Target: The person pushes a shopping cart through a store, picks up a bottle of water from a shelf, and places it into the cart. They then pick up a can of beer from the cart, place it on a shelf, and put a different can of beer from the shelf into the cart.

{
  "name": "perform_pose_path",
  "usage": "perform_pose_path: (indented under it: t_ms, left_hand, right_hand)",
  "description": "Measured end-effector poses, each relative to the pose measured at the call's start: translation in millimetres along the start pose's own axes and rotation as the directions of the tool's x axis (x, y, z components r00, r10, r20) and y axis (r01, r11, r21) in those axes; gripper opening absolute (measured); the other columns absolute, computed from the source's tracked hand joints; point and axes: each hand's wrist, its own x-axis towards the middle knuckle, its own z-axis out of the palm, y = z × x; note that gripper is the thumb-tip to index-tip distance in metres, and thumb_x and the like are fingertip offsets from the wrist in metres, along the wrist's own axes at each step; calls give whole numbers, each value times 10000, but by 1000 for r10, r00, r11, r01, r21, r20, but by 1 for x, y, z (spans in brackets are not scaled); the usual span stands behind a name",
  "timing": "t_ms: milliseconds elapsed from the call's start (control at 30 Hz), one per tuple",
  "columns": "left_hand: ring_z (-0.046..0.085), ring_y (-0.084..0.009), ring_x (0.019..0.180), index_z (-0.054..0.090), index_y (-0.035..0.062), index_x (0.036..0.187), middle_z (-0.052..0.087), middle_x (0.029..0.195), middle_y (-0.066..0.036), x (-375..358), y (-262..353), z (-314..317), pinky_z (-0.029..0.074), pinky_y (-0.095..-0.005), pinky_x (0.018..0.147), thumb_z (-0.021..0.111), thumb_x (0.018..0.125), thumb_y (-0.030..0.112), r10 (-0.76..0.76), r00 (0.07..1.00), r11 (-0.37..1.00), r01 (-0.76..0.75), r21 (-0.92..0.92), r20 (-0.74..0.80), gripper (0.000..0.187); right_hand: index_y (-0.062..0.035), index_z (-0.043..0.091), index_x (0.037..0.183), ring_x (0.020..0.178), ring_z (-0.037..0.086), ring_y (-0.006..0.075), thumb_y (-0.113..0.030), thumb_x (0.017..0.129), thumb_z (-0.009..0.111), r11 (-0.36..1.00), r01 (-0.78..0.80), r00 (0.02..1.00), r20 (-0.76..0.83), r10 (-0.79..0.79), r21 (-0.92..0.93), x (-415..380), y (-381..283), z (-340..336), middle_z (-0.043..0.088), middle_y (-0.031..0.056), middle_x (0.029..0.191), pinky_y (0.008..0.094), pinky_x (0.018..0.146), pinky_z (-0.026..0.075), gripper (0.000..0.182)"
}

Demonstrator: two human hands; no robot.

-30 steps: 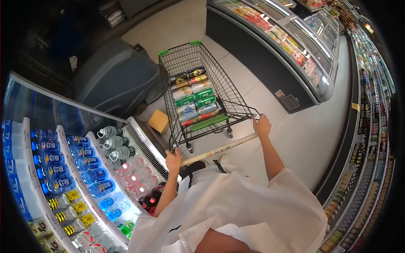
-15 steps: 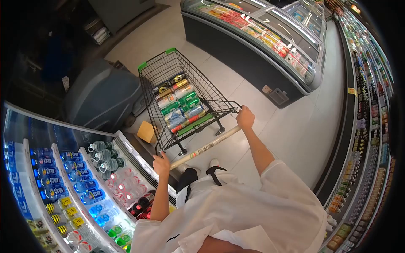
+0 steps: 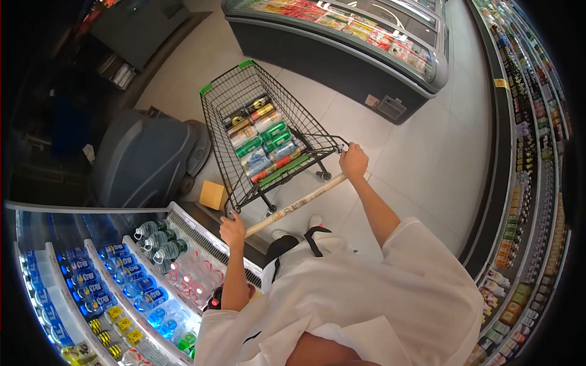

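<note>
cream handle (image 3: 297,205) of one cart (image 3: 255,119) lies in two hands, left hand (image 3: 232,231) and right hand (image 3: 354,161), each grip curled round it.

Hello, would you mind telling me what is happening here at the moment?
A person has the left hand and right hand at opposite ends of the handle of a shopping cart. Inside lie two columns of cans. A drinks shelf is at the person's left, and a glass-topped freezer stands beyond the cart.

Open floor (image 3: 317,100) lies between the cart (image 3: 284,172) and the freezer (image 3: 342,67); a box (image 3: 213,195) and drinks cooler (image 3: 213,239) crowd the cart's left
</note>
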Motion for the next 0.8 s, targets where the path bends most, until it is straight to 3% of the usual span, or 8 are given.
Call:
perform_pose_path:
  t_ms: [333, 733, 800]
  left_hand:
    - [677, -466, 904, 601, -93, 1086, 681, 936, -326, 34, -2, -4, 533, -516, 840, 442, 958, 555, 148, 986, 988, -151, 44, 72, 679]
    - [682, -451, 831, 608, -39, 951, 693, 861, -276, 87, -20, -9, 526, -532, 764, 466, 978, 526, 505, 860, 858, -509, 69, 68, 583]
    - [681, -451, 828, 601, -40, 940, 692, 858, -274, 90, -27, -38, 525, -533, 759, 463, 977, 536, 490, 863, 860, -502, 93, 124, 594]
  right_hand:
    - [-20, 588, 943, 815, 665, 295, -247, 823, 706, 979, -204, 978, -52, 204, -1, -65, 14, -13, 627, 138, 880, 403, 708, 540, 283]
    - [-21, 590, 1013, 815, 658, 303, -264, 828, 685, 883, -469, 877, -113, 468, 15, -170, -9, -25, 625, 137, 898, 428, 695, 533, 320]
    - [-19, 595, 1023, 816, 658, 306, -253, 833, 675, 850, -526, 847, -75, 526, 16, -184, -20, -45, 630, 137, 904, 427, 699, 534, 312]
